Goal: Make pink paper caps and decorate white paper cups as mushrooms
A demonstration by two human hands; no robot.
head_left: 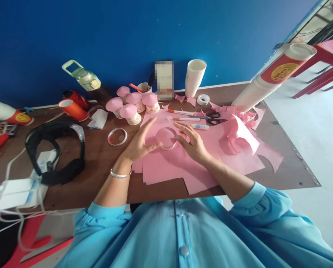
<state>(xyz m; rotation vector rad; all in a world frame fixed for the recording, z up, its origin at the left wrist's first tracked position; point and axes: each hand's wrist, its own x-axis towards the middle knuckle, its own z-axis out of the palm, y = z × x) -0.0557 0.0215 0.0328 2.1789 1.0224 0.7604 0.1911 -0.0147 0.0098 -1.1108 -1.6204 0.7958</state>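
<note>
Pink paper sheets point(161, 173) lie spread on the brown table point(99, 163). On them, between my two hands, stands a small cup topped with a pink paper cone point(165, 137). My left hand point(144, 143) is open at its left side, thumb close to the cone's edge. From the right, my right hand point(193, 143) reaches in with fingers apart, its thumb near the cone; I cannot tell whether either thumb touches it. Just beyond lie orange-and-white markers point(180, 112), black-handled scissors point(211, 118) and a white glue tube point(200, 126).
Several cone-topped cups point(130, 112) stand behind my left hand. A tape roll point(117, 137), black headset point(54, 175) and power strip point(40, 186) are at left. Stacked paper cups point(194, 80), a phone point(164, 82) and a bottle point(91, 83) stand by the wall. Curled pink scraps point(240, 136) lie right.
</note>
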